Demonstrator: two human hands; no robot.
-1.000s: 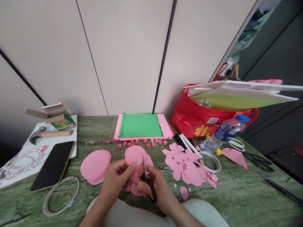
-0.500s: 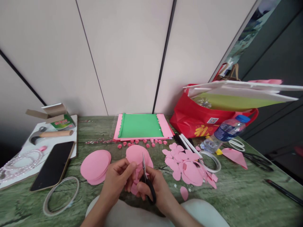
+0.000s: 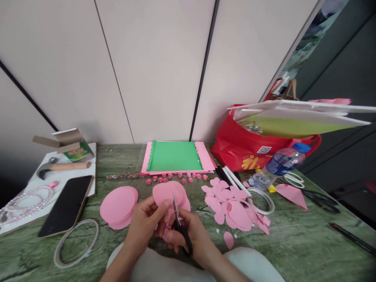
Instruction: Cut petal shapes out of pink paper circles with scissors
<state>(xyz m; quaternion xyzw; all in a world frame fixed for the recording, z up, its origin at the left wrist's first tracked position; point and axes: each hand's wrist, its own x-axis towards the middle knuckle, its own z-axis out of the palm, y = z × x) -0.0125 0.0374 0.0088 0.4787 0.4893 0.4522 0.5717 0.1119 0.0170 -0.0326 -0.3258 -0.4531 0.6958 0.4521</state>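
My left hand (image 3: 147, 221) pinches a piece of pink paper (image 3: 164, 192) between thumb and fingers. Black-handled scissors (image 3: 182, 231) are gripped in my right hand (image 3: 194, 231), their blades pointing away and lying against the paper's right part. Below and behind the held piece, more pink paper (image 3: 185, 204) shows, partly hidden by my hands. A stack of pink paper circles (image 3: 119, 205) lies to the left of my left hand. To the right of my right hand is a pile of pink cut-outs (image 3: 235, 209), and one loose pink petal (image 3: 228, 239) sits nearer me.
Behind my hands are small pink rolled pieces (image 3: 172, 178) and green paper (image 3: 174, 156). Tape rolls (image 3: 58, 256), a phone (image 3: 66, 205), a hammer (image 3: 69, 166) and a box (image 3: 78, 152) are left. A red bag (image 3: 232, 141), bottle (image 3: 277, 166) and pen (image 3: 352, 238) are right.
The held pink paper has turned and shifted slightly left between my fingers. The scissors have moved a little left and tilted, their blades now further across the paper.
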